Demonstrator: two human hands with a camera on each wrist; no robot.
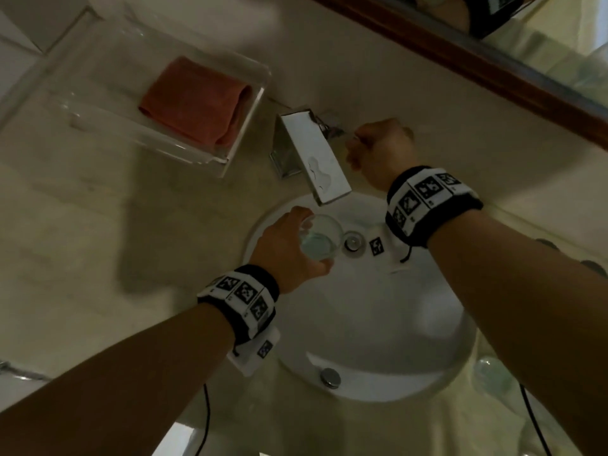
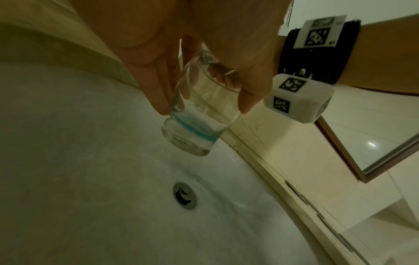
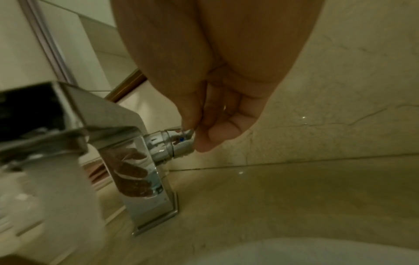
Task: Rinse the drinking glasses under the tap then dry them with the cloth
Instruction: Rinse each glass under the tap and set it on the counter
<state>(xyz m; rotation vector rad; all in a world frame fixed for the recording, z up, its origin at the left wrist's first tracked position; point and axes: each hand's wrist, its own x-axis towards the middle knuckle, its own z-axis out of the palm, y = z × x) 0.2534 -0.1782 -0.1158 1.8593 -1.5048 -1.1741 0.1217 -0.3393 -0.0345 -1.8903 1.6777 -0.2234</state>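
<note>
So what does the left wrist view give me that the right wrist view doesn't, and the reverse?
Only the left wrist view shows the left hand holding the drinking glass over the drain, plus a mirror. Only the right wrist view shows the right hand pinching the tap handle on the chrome tap. Both show the white basin and the beige counter.

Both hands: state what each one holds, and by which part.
The left hand grips the drinking glass round its side wall, fingers and thumb above the thick base. The right hand pinches the tap handle at its outer end.
</note>
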